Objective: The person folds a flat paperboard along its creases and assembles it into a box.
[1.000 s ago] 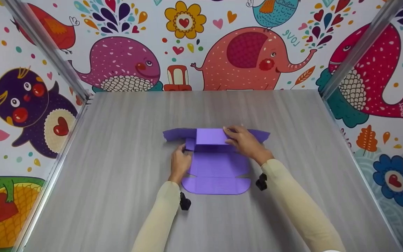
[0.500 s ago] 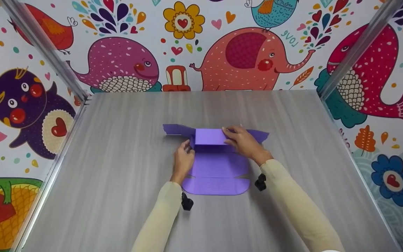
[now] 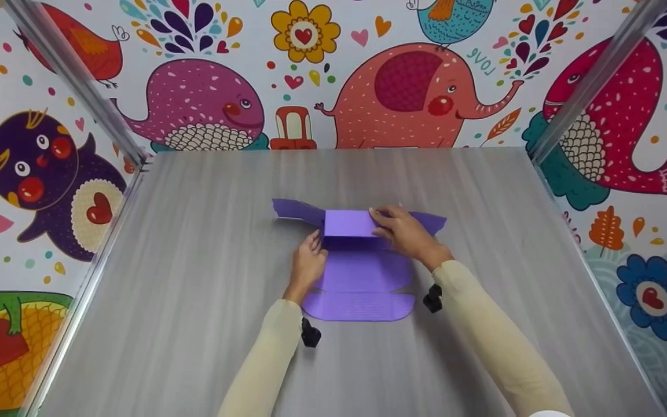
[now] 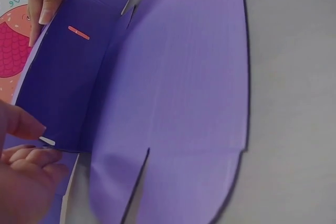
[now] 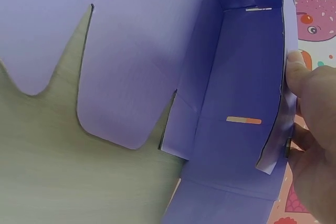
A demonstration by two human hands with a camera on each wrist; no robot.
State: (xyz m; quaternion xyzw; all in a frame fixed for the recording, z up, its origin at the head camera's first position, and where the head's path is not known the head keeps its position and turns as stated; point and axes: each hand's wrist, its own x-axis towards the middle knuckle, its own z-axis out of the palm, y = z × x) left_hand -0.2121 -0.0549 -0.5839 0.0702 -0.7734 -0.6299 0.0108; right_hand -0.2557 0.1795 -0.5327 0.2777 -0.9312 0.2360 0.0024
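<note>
A purple cardboard box (image 3: 365, 272), partly folded, lies on the table with its rounded lid panel toward me. Its far wall stands up and bends over at the top into a narrow strip (image 3: 347, 223). At the left end, the left hand (image 3: 308, 263) holds the corner with thumb and curled fingers, by a small slot in the left wrist view. The right hand (image 3: 411, 234) grips the raised wall near its right end, thumb on the strip and fingers behind, as the right wrist view shows. Long side flaps (image 3: 297, 211) stick out at both ends.
The wood-grain table (image 3: 206, 260) surrounds the box. Printed cartoon panels (image 3: 206, 104) wall the back and sides, with metal posts (image 3: 84, 81) at the corners. A black wrist device (image 3: 311, 333) is on each arm.
The left hand has moved up and slightly right along the left end. The small end flap there has folded inward, and the long left flap has swung upward. The right hand keeps its hold.
</note>
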